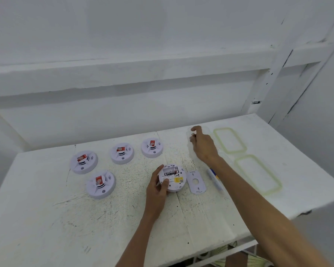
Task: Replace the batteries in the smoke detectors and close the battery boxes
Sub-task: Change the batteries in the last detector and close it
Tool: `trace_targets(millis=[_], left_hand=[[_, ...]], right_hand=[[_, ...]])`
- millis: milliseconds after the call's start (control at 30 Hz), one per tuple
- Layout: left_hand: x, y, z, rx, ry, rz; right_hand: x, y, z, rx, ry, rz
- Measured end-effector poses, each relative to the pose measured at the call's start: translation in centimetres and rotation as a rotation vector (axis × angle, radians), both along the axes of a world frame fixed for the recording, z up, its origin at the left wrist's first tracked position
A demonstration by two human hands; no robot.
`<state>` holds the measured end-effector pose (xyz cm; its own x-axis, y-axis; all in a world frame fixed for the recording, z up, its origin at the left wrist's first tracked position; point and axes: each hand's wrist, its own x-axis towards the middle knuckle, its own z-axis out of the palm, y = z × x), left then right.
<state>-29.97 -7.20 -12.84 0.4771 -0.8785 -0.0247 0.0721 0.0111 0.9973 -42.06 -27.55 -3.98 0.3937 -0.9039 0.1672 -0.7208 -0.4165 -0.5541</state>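
Nearest is the right forearm (268, 218), reaching in from the lower right across the white table (104, 228). The right hand (202, 145) hovers at the far right beside two green-rimmed lids (229, 140), fingers curled down over something small and pale. Whether they pinch it or only curl above it cannot be told, and a clear tub may sit there, too faint to confirm. The left hand (158, 186) is clamped round the rim of the open smoke detector (173, 178) in the middle, likely steadying it on its face so the compartment points up. A battery (170, 172) lies inside, its label too blurred to read. The cover plate (196, 182) lies just to the right, probably set aside until closing. Further right a clear box (215, 179) holds blue and yellow items, perhaps batteries, partly hidden by the arm. Four other smoke detectors (100, 185) sit on the left, each with a red-labelled battery (98, 180) on top, seemingly staged for fitting
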Motion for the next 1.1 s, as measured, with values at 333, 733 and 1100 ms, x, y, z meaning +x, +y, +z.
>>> trace_targets(millis=[333,733,1100], left_hand=[[-0.2,0.1,0.1,-0.005,-0.02,0.015],[-0.3,0.0,0.6,-0.031,-0.069,0.032],[-0.2,-0.2,0.1,-0.012,-0.069,0.024]], right_hand=[[3.0,8.8,-2.9,-0.033,-0.121,0.244],[2.8,10.6,-5.2,0.065,-0.158,0.243],[3.1,11.4,-4.8,0.343,-0.339,-0.1]])
